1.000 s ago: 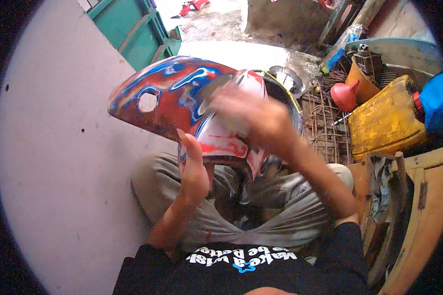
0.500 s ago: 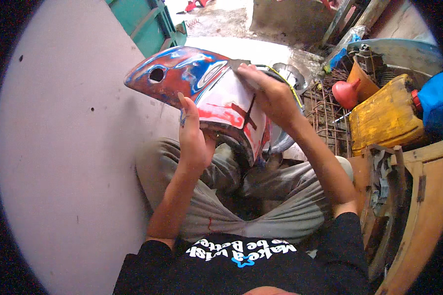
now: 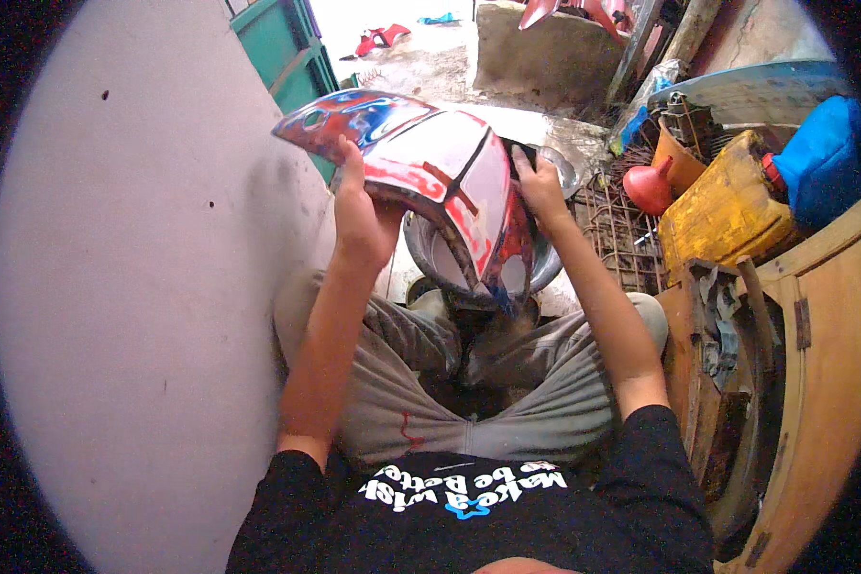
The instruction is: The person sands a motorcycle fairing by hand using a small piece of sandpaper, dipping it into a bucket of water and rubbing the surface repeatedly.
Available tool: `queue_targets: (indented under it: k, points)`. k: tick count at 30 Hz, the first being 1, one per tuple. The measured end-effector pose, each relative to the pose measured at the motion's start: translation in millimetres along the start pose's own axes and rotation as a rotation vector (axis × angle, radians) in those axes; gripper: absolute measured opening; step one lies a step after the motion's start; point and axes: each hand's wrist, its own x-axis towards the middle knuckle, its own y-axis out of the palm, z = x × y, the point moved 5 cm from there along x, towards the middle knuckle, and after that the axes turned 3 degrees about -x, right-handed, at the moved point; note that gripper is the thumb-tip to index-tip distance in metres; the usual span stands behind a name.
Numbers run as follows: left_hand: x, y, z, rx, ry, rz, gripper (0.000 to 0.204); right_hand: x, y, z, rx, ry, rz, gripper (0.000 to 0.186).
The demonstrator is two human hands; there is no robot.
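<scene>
A curved motorcycle body panel (image 3: 476, 143), patchy red, white and blue as if sanded, hangs tilted above my lap. My left hand (image 3: 365, 218) is closed on its lower left edge, thumb on the outer face and fingers hidden underneath. On the far right side, my right hand (image 3: 545, 196) grips the panel's edge, its fingers partly hidden. Something dark shows beside those fingers; I cannot tell whether it belongs to the panel. Beneath the panel is a round dark tub (image 3: 548, 266), partly covered by it.
A pale wall (image 3: 124, 287) rises close on my left, with a green door (image 3: 282, 48) beyond. To the right are a red funnel (image 3: 649, 187), a yellow jerrycan (image 3: 732, 206), a blue container (image 3: 826, 158), rusty wire mesh (image 3: 607, 230) and a wooden cabinet panel (image 3: 832, 316).
The panel has turned and shifted slightly right, exposing more of the tub. My right hand has slid from the panel's top to its right edge. My left hand keeps its hold.
</scene>
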Motion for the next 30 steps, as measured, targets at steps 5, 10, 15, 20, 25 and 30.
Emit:
queue_targets:
  k: [5, 10, 15, 20, 25, 30]
  points:
    - [30.5, 62.4, 5.3, -0.031, -0.001, 0.132, 0.055, 35.5, -66.2, -95.4, 0.283, 0.326, -0.123, 0.062]
    - [13.3, 38.5, 4.5, 0.037, -0.115, 0.119, 0.05, -42.2, 16.3, -16.9, 0.635, 0.398, 0.04, 0.06]
    - [4.6, 36.2, 27.5, 0.021, -0.241, 0.143, 0.049, -53.2, 7.0, 5.9, 0.765, 0.317, -0.154, 0.052]
    - [-0.9, 16.0, 22.1, -0.157, -0.308, 0.181, 0.054, -52.4, -10.5, 52.9, 0.149, -0.021, -0.326, 0.045]
    - [13.1, -10.8, 34.0, -0.194, -0.227, 0.138, 0.053, -74.2, 7.6, 127.4, -0.246, -0.407, 0.032, 0.03]
    - [1.2, 9.4, 25.0, -0.129, -0.187, 0.143, 0.039, -112.6, 57.7, 143.9, -0.557, -0.866, 0.38, 0.038]
